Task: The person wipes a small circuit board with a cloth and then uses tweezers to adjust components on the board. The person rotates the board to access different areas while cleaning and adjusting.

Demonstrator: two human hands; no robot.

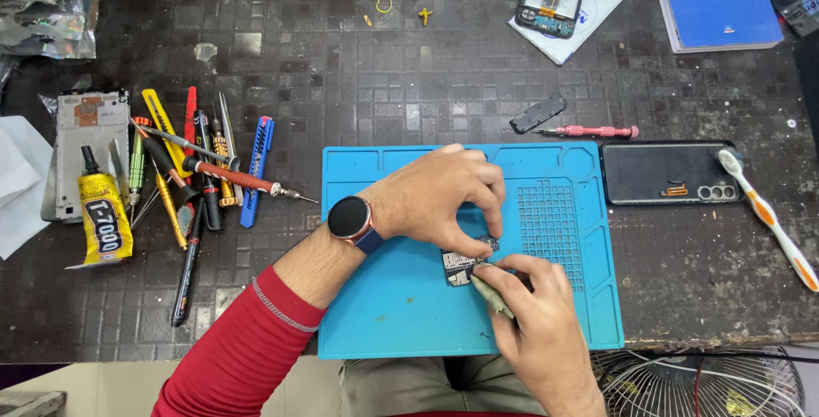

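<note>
circuit board (461, 265) lies on the blue mat (392, 298), pinched under the left hand (444, 199) fingertips. just below it, the right hand (537, 315) grips a tool (493, 293) touching the board's edge.

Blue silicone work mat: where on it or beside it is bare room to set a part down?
Bare: the blue silicone work mat's lower-left area, and the dark tabletop above it. Crowded: the pile of screwdrivers and cutters left, the black phone back right, both hands mid-mat.

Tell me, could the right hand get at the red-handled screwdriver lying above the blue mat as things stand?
Probably yes. The red-handled screwdriver lies in the open beyond the blue mat, with nothing between it and the right hand. But that hand holds a slim tool against the small circuit board, so it isn't free.
</note>
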